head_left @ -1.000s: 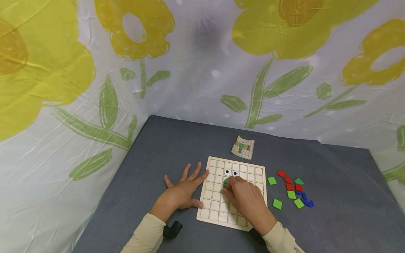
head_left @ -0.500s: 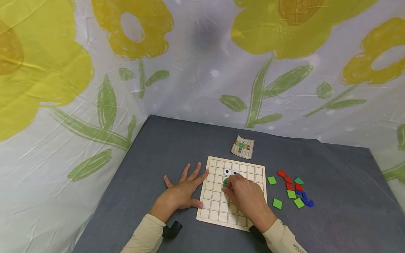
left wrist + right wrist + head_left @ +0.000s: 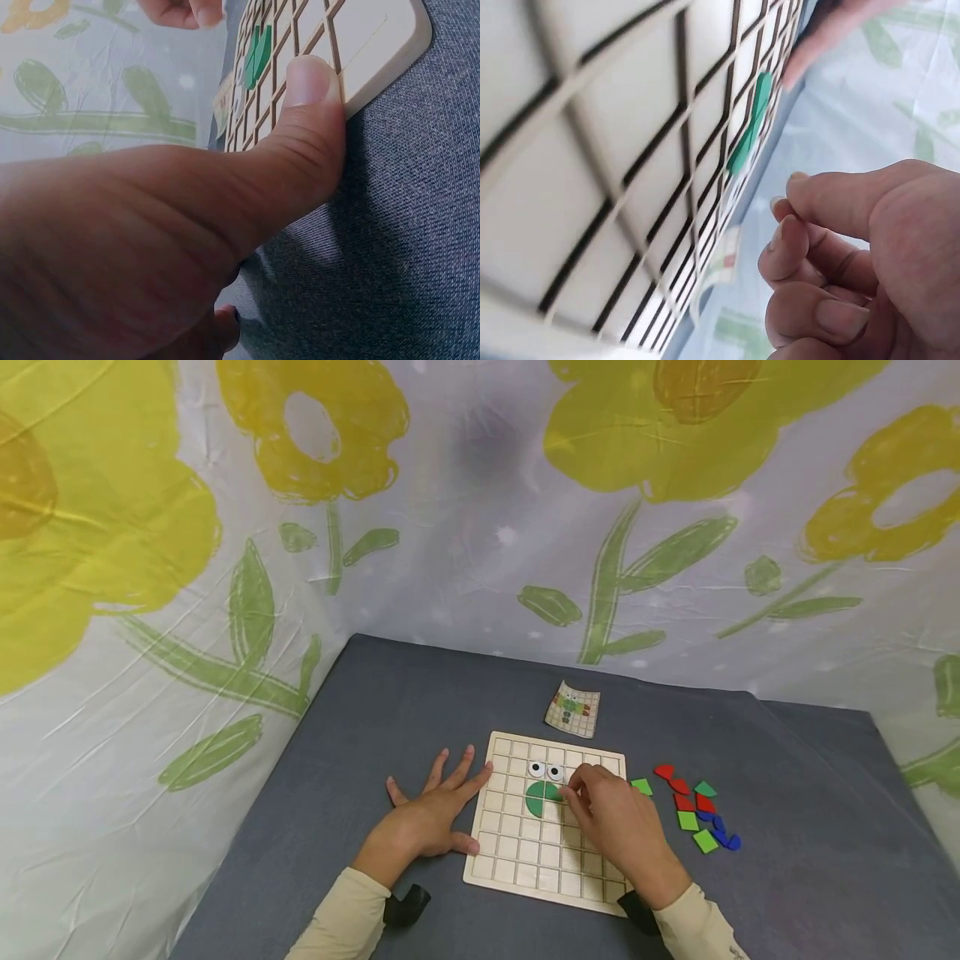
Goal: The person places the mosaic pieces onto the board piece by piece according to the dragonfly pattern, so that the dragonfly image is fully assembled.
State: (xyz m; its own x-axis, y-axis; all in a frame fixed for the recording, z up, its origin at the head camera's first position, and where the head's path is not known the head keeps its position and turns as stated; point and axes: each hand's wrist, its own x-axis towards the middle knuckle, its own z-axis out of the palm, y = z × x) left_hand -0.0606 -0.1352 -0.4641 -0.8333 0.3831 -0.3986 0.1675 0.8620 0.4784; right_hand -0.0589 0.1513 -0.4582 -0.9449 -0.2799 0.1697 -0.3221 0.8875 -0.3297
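Observation:
A wooden grid board (image 3: 506,847) lies on the table with two googly-eye pieces (image 3: 555,772) near its top. Below the eyes sit green quarter-circle pieces (image 3: 535,807), forming part of a round. My left hand (image 3: 427,822) is spread flat on the cloth at the board's left edge; its thumb (image 3: 311,82) rests on the rim. Over the right half of the board is my right hand (image 3: 626,822), fingers loosely curled beside the green pieces. In the right wrist view, nothing shows between its thumb and fingertips (image 3: 784,240).
Right of the board lie loose red pieces (image 3: 681,786), lime squares (image 3: 687,821), small blue pieces (image 3: 720,835) and a green piece (image 3: 705,788). A picture card (image 3: 573,710) lies behind the board. A flowered curtain (image 3: 465,527) stands behind the dark table (image 3: 405,693).
My right hand has drawn back to the right from the green pieces, leaving them on the board in view. It now covers a lime square seen earlier. My left hand stays put.

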